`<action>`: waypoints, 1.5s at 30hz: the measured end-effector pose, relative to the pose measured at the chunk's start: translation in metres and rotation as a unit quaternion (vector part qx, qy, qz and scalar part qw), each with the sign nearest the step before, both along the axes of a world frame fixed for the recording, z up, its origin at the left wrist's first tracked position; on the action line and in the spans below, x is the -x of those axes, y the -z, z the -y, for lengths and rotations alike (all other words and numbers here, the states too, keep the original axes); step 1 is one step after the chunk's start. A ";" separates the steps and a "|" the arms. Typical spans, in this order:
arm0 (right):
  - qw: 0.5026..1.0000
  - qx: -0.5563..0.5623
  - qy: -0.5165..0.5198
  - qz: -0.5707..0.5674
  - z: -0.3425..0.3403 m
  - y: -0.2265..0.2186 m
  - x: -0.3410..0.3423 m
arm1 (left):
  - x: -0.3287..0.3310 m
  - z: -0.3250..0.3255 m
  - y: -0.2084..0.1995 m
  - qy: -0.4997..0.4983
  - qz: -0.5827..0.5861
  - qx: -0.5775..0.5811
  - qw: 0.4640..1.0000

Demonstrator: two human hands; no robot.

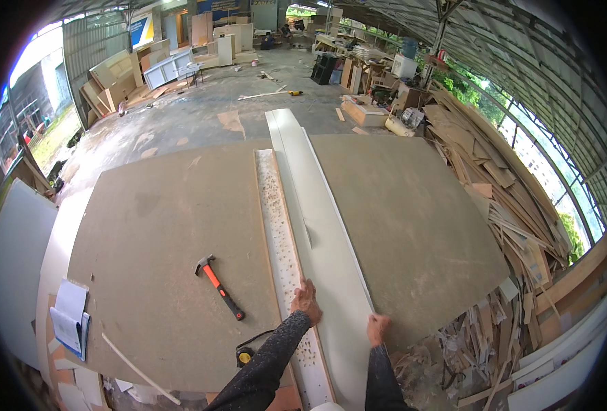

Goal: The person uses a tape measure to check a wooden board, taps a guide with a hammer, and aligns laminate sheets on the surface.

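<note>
A long, thin white sheet (322, 253) runs away from me down the middle of a brown board-topped worktable, with a lifted sliver or slit partway along it. My right hand (378, 329) is closed on its right edge near the front. At its left edge my left hand (307, 302) has its fingers curled over the border with a narrow wood-edged panel (289, 272). That panel lies alongside, its pale face speckled with many small brown spots. Left of my hands rests a claw hammer (220, 288) with a red and black handle. A tape measure (245, 355) sits by my left forearm.
The brown board surface (173, 226) spreads on both sides. An open notebook (70, 320) lies at its left edge, near a thin wood strip (139, 370). Scrap wood (515, 233) is heaped along the right. Cabinet parts (170, 68) stand farther back on the concrete floor.
</note>
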State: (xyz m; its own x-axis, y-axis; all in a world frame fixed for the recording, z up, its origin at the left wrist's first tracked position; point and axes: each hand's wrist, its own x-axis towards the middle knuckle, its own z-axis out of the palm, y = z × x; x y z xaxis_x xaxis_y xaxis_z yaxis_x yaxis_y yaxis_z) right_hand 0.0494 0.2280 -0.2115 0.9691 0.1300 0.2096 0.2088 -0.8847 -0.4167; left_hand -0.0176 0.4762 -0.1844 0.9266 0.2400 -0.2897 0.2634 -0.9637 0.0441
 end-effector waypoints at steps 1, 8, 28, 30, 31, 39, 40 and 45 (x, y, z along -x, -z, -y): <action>0.999 0.007 0.007 -0.030 -0.026 -0.008 -0.014 | 0.000 -0.004 0.007 -0.015 0.018 0.013 1.000; 0.987 -0.131 -0.023 -0.089 -0.001 0.014 -0.020 | -0.001 0.002 -0.013 0.029 0.012 -0.030 0.999; 0.997 -0.055 0.027 -0.048 -0.054 -0.004 -0.041 | 0.003 0.003 -0.010 -0.002 0.027 0.022 0.999; 0.998 -0.059 0.004 -0.037 -0.056 -0.001 -0.051 | 0.002 0.002 -0.011 0.006 0.014 0.010 1.000; 0.998 -0.061 -0.006 -0.031 -0.052 -0.001 -0.053 | 0.002 0.003 -0.012 0.003 0.019 0.015 1.000; 0.994 -0.087 -0.003 -0.066 0.081 0.005 0.081 | 0.007 0.001 -0.015 0.018 0.004 -0.047 0.999; 0.992 -0.112 0.009 -0.063 0.086 -0.007 0.094 | 0.008 0.002 -0.016 0.019 0.012 -0.052 0.998; 0.983 -0.123 0.073 -0.116 0.076 -0.011 0.089 | 0.011 0.003 -0.010 0.011 0.028 -0.082 0.996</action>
